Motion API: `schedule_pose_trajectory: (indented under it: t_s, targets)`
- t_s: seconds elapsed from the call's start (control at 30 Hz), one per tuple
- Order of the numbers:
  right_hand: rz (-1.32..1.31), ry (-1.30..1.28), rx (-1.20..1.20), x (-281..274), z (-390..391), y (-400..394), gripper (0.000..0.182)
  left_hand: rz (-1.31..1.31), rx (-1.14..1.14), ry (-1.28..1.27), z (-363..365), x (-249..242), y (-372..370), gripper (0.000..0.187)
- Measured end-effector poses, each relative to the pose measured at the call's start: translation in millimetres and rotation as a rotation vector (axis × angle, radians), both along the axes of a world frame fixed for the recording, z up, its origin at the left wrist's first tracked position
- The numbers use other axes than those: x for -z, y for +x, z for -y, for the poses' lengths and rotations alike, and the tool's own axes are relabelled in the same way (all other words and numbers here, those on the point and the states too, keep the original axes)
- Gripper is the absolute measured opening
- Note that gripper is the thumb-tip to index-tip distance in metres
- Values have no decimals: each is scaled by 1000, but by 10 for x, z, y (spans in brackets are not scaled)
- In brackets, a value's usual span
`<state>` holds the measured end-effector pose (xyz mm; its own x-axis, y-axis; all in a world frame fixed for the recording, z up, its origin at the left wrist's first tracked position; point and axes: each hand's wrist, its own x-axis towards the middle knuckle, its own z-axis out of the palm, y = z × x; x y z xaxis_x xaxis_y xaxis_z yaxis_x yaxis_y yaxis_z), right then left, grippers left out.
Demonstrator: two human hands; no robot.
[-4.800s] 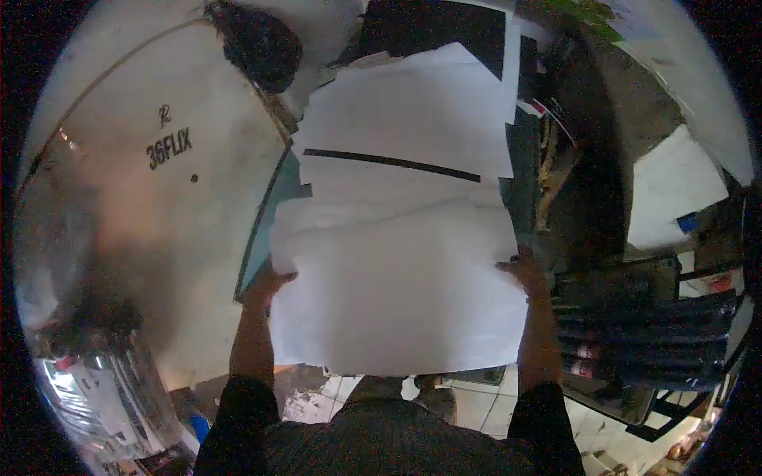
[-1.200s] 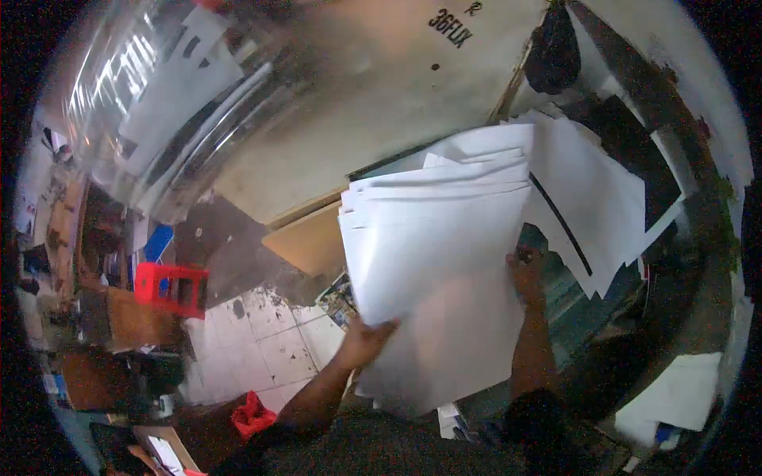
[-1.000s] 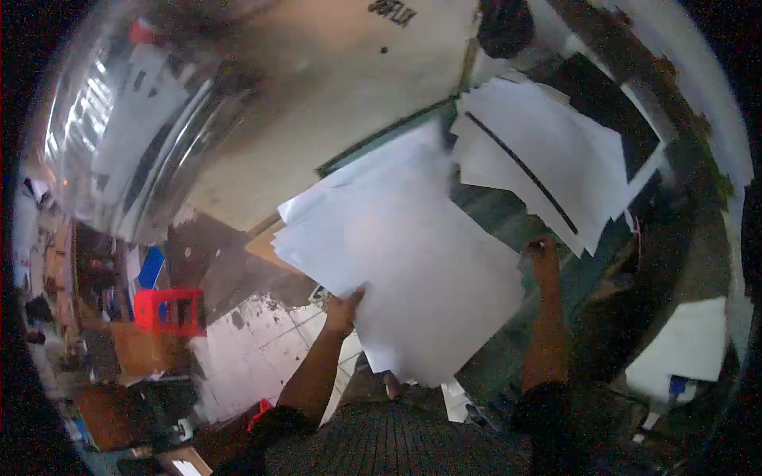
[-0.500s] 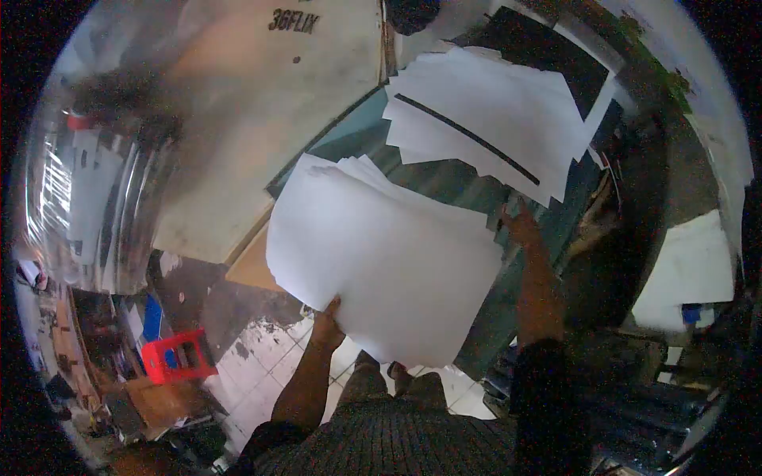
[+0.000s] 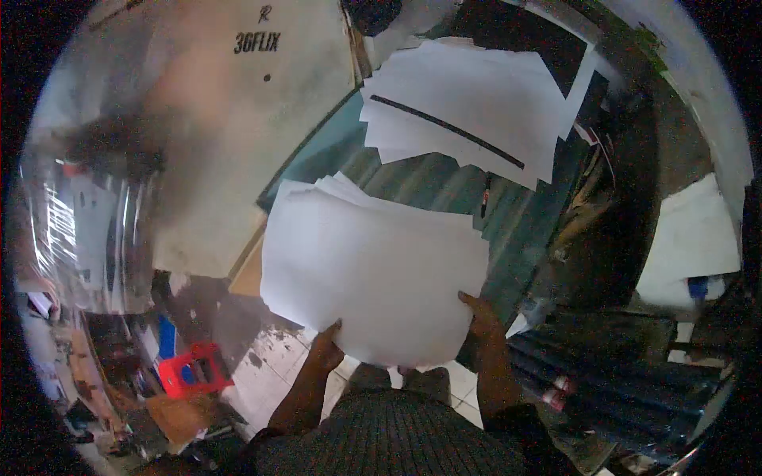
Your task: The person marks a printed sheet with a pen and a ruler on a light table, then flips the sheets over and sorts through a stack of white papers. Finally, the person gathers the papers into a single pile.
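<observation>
Wht paper stack point(image 5: 373, 274), blank on top, edges uneven, far side fanned, partly over grn ridged surface point(image 5: 520, 238).

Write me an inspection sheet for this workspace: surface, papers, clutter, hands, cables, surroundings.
Surface: green table, partly covered by paper.
Papers: near stack of white sheets, edges uneven; far pile, also uneven, with a black strip across it.
Clutter: thin pen-like item beside the far pile.
Hands: left hand and right hand hold the near stack, thumbs on top; other fingers hidden.
Cables: nothing seen.
Surroundings: pale board marked 36FLIX; red stool; tiled floor, stained.
</observation>
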<state>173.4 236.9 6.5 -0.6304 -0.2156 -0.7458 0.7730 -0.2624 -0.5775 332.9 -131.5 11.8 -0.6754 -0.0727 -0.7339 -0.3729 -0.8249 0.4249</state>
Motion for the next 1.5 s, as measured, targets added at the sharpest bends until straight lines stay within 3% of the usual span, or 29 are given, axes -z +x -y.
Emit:
schedule_pose_trajectory:
  t_s: [0.1,0.17,0.2,0.27,0.33,0.4,0.5,0.53,0.6,0.77,0.8,0.87,0.93,1.0,1.03,1.07,1.1,1.13,1.17,1.2,1.23,1.3,1.33,1.37,1.43,1.5]
  targets:
    - [110,-21,-42,-191,172,-7,60,72,21,43,16,-261,-109,47]
    - [-138,175,-103,41,127,-93,63,34,69,54,36,-167,-123,50]
    - [-138,170,-119,38,71,-69,63,12,124,62,77,-151,-63,53]
    - [-229,541,-369,49,-180,33,65,-11,156,21,67,-388,118,59]
    - [-287,741,-424,346,-734,353,65,-37,208,-12,183,-478,108,67]
    - [-327,1095,-685,244,-1084,477,60,-409,-449,130,558,-445,9,90]
    - [-265,1173,-618,-96,-1209,490,61,-455,-239,117,1195,-263,-179,106]
    - [-240,1183,-575,-94,-1280,492,62,-190,-139,117,1245,-386,-354,104]
    - [-205,1191,-513,-51,-1363,474,63,83,-38,115,1388,-458,-590,103]
    - [-100,1129,-380,-16,-1334,327,66,-746,1027,-929,1731,-260,-1360,91]
    - [-64,1113,-347,-27,-1295,282,67,-755,1035,-928,1705,-397,-1537,91]
    - [-9,1169,-326,-44,-1250,295,68,61,1344,-770,1544,-743,-1723,86]
    - [-22,1437,-349,48,-1340,385,68,17,1215,-743,1565,-601,-1553,81]
    - [-301,1367,-322,257,-1562,550,71,-503,1276,-1235,1394,-1043,-1418,75]
    - [-387,1337,-313,235,-1554,584,71,-503,1364,-1298,1392,-1013,-1476,74]
    - [-215,1219,-282,211,-1570,594,71,-507,1452,-1361,1390,-982,-1532,74]
    - [-143,1158,-260,258,-1569,596,71,-117,1222,-701,1602,-358,-1612,78]
    - [-70,1100,-237,301,-1566,594,71,-4,1037,-406,1516,-268,-1710,76]
    - [-378,1177,-277,654,-1690,646,71,127,828,-140,1422,-191,-1814,76]
    - [-525,1205,-300,662,-1681,655,71,113,838,-147,1236,-568,-1942,76]
    - [-672,1237,-322,673,-1673,668,71,-97,1131,-509,1066,-1084,-2014,74]
    - [-454,1263,-222,24,-1230,599,70,-212,1482,-858,903,-1104,-2133,71]
    - [-384,1267,-185,-266,-942,529,70,-206,1484,-864,848,-787,-2095,71]
    - [-290,1389,-728,-445,-668,480,68,-337,1528,-1141,778,-436,-1977,66]
    - [-594,1679,-1056,-321,-326,593,57,-491,1551,-1423,510,-277,-1901,61]
    - [-550,1624,-758,-418,-2,600,44,-365,1435,-1644,319,-408,-1860,54]
